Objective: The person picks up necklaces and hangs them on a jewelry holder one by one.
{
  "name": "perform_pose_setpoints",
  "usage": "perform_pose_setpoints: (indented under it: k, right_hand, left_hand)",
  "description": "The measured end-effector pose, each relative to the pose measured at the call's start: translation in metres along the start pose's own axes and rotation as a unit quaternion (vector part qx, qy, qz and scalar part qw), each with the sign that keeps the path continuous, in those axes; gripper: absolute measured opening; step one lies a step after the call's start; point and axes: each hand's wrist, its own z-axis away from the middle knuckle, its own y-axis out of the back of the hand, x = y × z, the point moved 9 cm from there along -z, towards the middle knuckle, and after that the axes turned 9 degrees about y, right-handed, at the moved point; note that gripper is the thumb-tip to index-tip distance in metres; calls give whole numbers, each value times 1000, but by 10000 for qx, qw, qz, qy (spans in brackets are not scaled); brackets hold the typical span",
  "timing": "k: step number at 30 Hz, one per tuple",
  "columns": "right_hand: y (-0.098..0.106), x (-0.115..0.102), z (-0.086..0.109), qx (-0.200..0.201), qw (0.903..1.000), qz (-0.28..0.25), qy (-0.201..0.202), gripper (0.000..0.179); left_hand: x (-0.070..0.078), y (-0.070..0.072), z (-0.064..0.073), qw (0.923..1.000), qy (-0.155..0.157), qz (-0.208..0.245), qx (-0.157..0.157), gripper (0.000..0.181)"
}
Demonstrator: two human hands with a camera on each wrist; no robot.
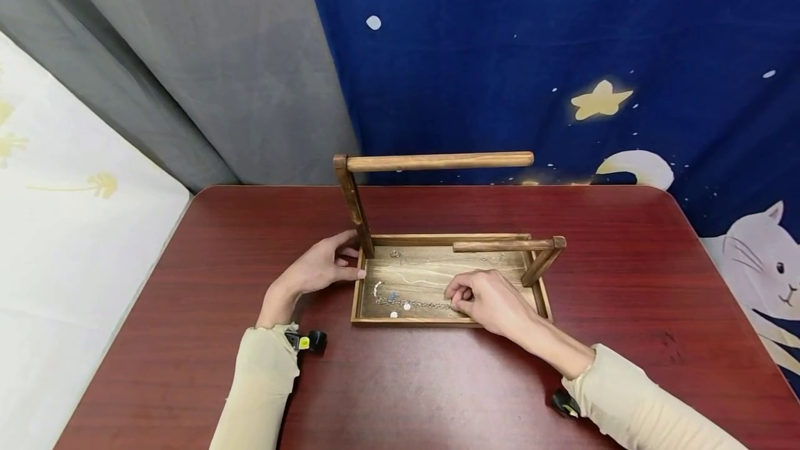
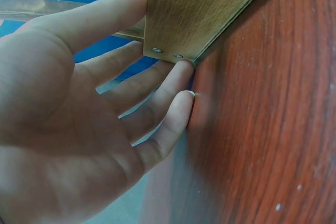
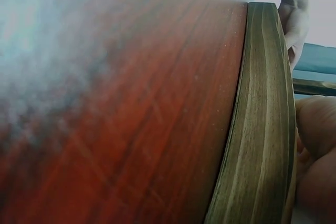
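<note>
A shallow wooden tray [image 1: 412,321] with upright posts and two horizontal bars stands on the table. On its floor, a silver chain [image 1: 425,305] runs straight to the fingertips of my right hand [image 1: 496,301]. Those fingers are curled and pinch the chain's end, largely hidden under the hand. My left hand [image 1: 319,266] touches the tray's left end, thumb at the rim and the other fingers extended along the outside. In the left wrist view, these fingers reach the end wall [image 2: 194,14] near two screws. The right wrist view shows the front wall [image 3: 257,119] beside the right hand.
A long bar [image 1: 437,162] rises high over the tray's back left, and a lower bar [image 1: 500,246] sits at the right. Thin pale chains [image 1: 412,280], a blue piece [image 1: 393,295] and small white discs [image 1: 407,307] lie inside. Curtains [image 1: 500,54] hang behind the table.
</note>
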Motion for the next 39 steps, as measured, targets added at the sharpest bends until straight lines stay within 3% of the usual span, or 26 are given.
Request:
perform_pose_setpoints:
  k: [10, 15, 20, 24, 29, 39]
  right_hand:
    - [6, -6, -1, 98, 9982, -578, 139, 9]
    - [7, -5, 0, 15, 9968, -792, -57, 9]
    - [10, -3, 1, 3, 9959, -834, -363, 8]
    - [12, -5, 1, -33, 9954, -861, -413, 3]
    - [15, -10, 1, -83, 9946, -966, -373, 8]
    - [27, -20, 1, 80, 9946, -916, -477, 5]
  left_hand:
    - [1, -1, 1, 10000, 27, -40, -21, 74]
    - [1, -1, 1, 10000, -9, -48, -37, 74]
    - [1, -1, 1, 10000, -40, -45, -24, 73]
    - [2, -2, 1, 10000, -49, -5, -37, 73]
    - [2, -2, 1, 10000, -59, 17, -42, 74]
    - [2, -1, 1, 9999, -91, 26, -55, 74]
